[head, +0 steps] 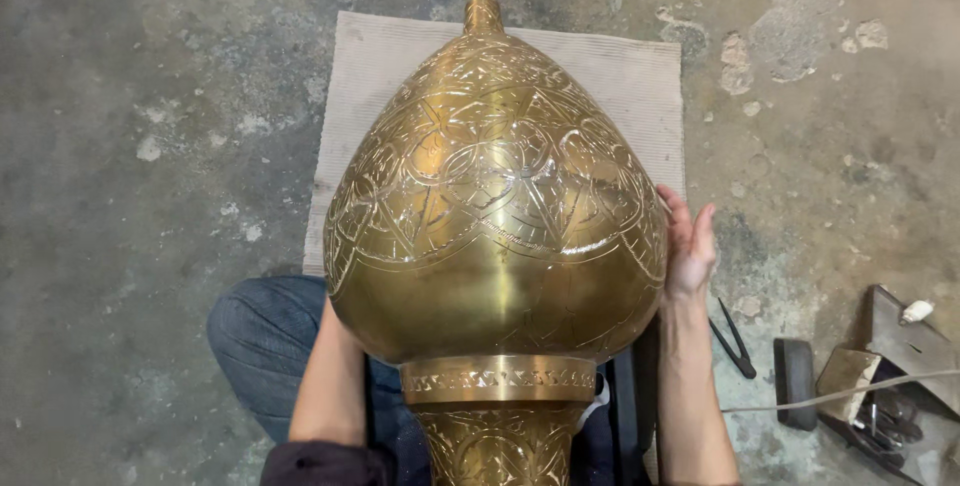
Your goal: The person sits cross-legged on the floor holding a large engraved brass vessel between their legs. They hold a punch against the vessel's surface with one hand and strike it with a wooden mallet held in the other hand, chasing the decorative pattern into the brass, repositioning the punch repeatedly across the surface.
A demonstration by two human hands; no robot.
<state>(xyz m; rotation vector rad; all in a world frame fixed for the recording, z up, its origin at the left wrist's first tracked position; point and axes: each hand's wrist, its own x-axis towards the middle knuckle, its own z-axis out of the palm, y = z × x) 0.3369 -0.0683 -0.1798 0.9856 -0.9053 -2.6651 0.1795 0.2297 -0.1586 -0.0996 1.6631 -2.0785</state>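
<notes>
One big brass vessel [495, 206] fills the middle of the head view. It is shaped like a fat drop, with a thin neck pointing away and a ringed collar near the person. It lies tilted over the person's lap and over a pale cloth mat [620, 66] on the grey concrete floor [130, 146].

It looks heavy, hard and stiff. The lower belly is smooth and shiny, so it may be slippery there. The upper part is cut with line patterns, which could give a bit more grip. Thin metal like this could dent if it dropped on the floor. Good places to hold seem to be the wide sides of the belly, or under the collar.

The right hand [688, 246] lies flat on the right side of the belly, fingers straight and close together, touching the metal. The left hand is hidden behind the vessel; only the left forearm [330, 376] shows, so I cannot tell how its fingers are.

Few other things lie near. At the right are dark pliers [735, 338], a dark flat block [795, 381] and a dark tool tray [900, 376] with a pale cord across it. No packages, labels or signs can be seen.
</notes>
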